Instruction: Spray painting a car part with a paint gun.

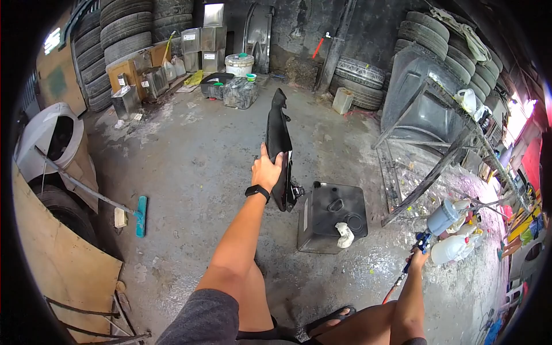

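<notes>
**You held the black panel upright, with the spray gun waiting low on your right.**

The long black body panel (pixel 279 144) stood nearly on end over the concrete floor (pixel 190 155), its long axis running up and away from you and its lower tip just above the dark square can (pixel 332 217). Your left hand (pixel 265 171) was clamped on its lower edge, arm stretched forward. Your right hand (pixel 418 259) was closed round the spray gun (pixel 445 215), well off to the panel's right and lower, beside the metal rack (pixel 428 138).
</notes>
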A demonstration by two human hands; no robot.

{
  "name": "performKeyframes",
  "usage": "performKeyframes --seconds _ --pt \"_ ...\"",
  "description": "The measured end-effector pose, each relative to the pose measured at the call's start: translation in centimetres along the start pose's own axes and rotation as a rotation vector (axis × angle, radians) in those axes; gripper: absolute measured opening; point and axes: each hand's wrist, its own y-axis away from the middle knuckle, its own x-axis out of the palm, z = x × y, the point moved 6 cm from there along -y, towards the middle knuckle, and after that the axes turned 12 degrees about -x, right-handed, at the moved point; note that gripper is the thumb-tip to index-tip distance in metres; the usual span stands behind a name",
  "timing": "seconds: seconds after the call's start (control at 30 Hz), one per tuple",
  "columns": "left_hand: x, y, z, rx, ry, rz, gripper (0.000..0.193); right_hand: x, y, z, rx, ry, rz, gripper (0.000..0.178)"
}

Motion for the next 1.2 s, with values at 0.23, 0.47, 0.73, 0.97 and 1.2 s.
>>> performKeyframes --seconds 0.23,0.47,0.73,0.97,1.2 --pt "-0.3 -0.1 1.2 -0.004 -0.022 0.004 0.073 -1.7 -0.1 -4.7 -0.022 0.241 -0.019 0.007" --pt "0.8 -1.2 3.2 -0.068 -0.051 0.045 0.067 -2.4 -0.3 -6.2 -0.002 0.405 0.106 0.004" --pt "1.6 -2.0 6.4 -0.226 -0.139 0.144 0.064 -1.9 0.4 -4.9 -0.03 0.475 0.16 0.007" --pt "1.3 -2.6 6.8 -0.278 -0.039 0.148 0.066 -2.1 0.2 -5.2 -0.084 0.465 0.175 0.004" --pt "1.8 -2.4 6.9 -0.354 -0.02 0.173 0.067 -2.5 -0.2 -5.6 -0.055 0.503 0.247 0.01"
